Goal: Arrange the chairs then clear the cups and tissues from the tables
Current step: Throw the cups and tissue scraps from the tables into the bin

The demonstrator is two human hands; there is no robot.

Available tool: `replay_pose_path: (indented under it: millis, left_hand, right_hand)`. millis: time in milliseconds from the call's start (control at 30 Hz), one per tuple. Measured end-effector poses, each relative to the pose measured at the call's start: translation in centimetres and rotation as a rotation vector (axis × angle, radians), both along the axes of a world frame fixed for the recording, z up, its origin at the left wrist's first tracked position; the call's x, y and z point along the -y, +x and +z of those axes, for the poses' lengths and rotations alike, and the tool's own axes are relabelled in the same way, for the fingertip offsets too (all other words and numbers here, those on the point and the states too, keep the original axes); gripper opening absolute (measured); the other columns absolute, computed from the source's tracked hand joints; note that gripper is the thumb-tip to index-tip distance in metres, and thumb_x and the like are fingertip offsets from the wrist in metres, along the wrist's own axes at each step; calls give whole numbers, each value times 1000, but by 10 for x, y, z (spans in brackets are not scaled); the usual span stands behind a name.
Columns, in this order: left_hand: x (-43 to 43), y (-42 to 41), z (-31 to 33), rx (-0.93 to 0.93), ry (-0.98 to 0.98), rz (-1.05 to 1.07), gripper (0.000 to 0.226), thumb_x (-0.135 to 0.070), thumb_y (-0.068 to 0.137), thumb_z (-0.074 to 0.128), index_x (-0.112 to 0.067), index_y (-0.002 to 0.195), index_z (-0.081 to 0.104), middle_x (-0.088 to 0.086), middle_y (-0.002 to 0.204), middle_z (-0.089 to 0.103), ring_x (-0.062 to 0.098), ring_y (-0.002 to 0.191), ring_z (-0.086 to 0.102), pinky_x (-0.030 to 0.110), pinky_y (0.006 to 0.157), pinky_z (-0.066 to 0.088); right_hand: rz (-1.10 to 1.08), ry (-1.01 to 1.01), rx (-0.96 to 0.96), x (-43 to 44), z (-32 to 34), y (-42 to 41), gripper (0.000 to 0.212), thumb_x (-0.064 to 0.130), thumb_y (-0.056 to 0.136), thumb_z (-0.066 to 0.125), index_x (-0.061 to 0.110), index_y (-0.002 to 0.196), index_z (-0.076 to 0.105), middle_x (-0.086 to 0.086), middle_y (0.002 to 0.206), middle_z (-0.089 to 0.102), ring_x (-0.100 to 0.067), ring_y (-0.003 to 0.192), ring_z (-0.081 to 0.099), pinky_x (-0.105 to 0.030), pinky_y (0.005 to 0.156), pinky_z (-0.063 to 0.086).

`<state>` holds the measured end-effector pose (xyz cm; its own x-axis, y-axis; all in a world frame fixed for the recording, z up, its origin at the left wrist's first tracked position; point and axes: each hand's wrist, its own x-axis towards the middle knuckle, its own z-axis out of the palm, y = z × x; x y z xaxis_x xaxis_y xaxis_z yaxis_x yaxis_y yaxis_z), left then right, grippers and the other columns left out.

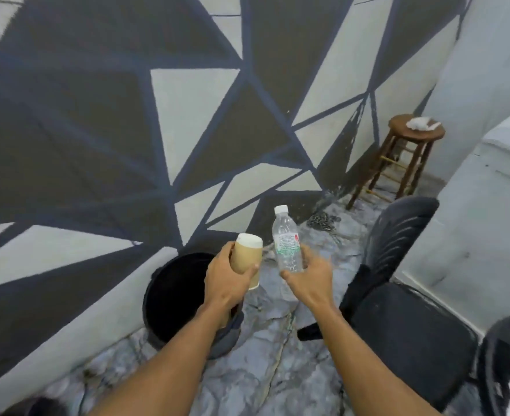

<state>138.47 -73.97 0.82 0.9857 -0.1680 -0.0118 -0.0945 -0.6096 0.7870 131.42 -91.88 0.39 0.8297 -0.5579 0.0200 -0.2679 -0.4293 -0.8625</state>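
Two hands full (cup [245,259], bottle [286,240]); bin [169,298] below, chair [403,325] right.

We found no text we could read. The clear plastic bottle [286,240], held in the right hand [306,276], carried a white label [286,242] with green and red print, but its lines were too small and blurred to make out.

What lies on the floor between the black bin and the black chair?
Bare marbled floor between the bin and the chair; above that gap, the right hand holds a water bottle. Head view.
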Motion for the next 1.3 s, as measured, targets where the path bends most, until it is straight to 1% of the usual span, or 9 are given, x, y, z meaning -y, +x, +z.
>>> replay_pose_path:
  millis: [67, 200, 467, 600, 667, 800, 1000, 1167, 1300]
  left_hand:
    - [-41, 15, -5, -21, 20, 77, 74, -54, 70, 79, -38, 135, 47, -9, 126, 61, 16, 112, 58, 45, 98, 51]
    - [-105, 38, -22, -86, 71, 224, 77, -51, 68, 77, -37, 137, 46, -9, 129, 60, 20, 115, 58, 45, 98, 50]
    - [-161, 72, -64, -217, 150, 362, 69, -52, 67, 75, -35, 129, 49, -7, 119, 64, 20, 108, 60, 44, 91, 52]
    - [-171, 105, -78, -275, 176, 409, 68, -52, 68, 73, -32, 129, 50, -5, 118, 65, 22, 105, 61, 44, 90, 53]
    - [-172, 123, -88, -335, 201, 416, 69, -53, 69, 69, -29, 130, 50, -1, 117, 67, 24, 104, 62, 44, 90, 53]
    - [-170, 150, -109, -426, 316, 420, 78, -51, 77, 69, -20, 143, 43, 15, 130, 61, 35, 120, 55, 44, 99, 48]
    - [-162, 153, -130, -546, 359, 287, 77, -42, 86, 68, -23, 152, 34, 9, 146, 50, 32, 132, 46, 42, 106, 43]
    - [-161, 150, -124, -613, 315, 250, 72, -41, 86, 69, -29, 150, 38, 9, 144, 50, 31, 129, 50, 40, 105, 46]
    - [-164, 148, -109, -574, 300, 232, 70, -41, 86, 68, -27, 149, 40, 6, 142, 52, 28, 126, 53, 38, 103, 48]
  right_hand:
    - [54, 30, -30, -32, -6, 23, 61, 21, 67, 85, 30, 124, 64, 14, 91, 71, -2, 80, 66, -20, 73, 55]
    - [155, 90, -78, -86, -17, 62, 57, 17, 66, 88, 33, 115, 64, 16, 87, 68, 2, 77, 63, -10, 69, 49]
    - [323, 114, -207, -149, -57, 130, 58, 16, 64, 89, 29, 115, 65, 18, 84, 67, -1, 79, 67, -14, 67, 51]
    - [329, 128, -275, -166, -84, 170, 49, 27, 65, 87, 28, 109, 65, 14, 90, 71, -5, 80, 68, -28, 75, 58]
    - [342, 165, -368, -174, -99, 189, 56, 36, 73, 84, 25, 122, 60, 1, 109, 73, -14, 93, 69, -30, 79, 56]
    - [407, 159, -640, -180, -131, 217, 97, 50, 81, 71, 10, 155, 22, -13, 126, 62, -28, 115, 59, -32, 83, 50]
    - [529, 132, -775, -158, -149, 236, 67, 33, 88, 69, 13, 146, 45, -10, 141, 54, -27, 119, 58, -39, 96, 52]
    - [557, 63, -756, -149, -142, 234, 41, 26, 86, 69, 12, 125, 64, -8, 125, 66, -26, 117, 59, -37, 95, 51]
    - [562, 11, -700, -149, -127, 226, 32, 25, 86, 66, 14, 116, 66, -8, 106, 70, -27, 96, 65, -38, 80, 56]
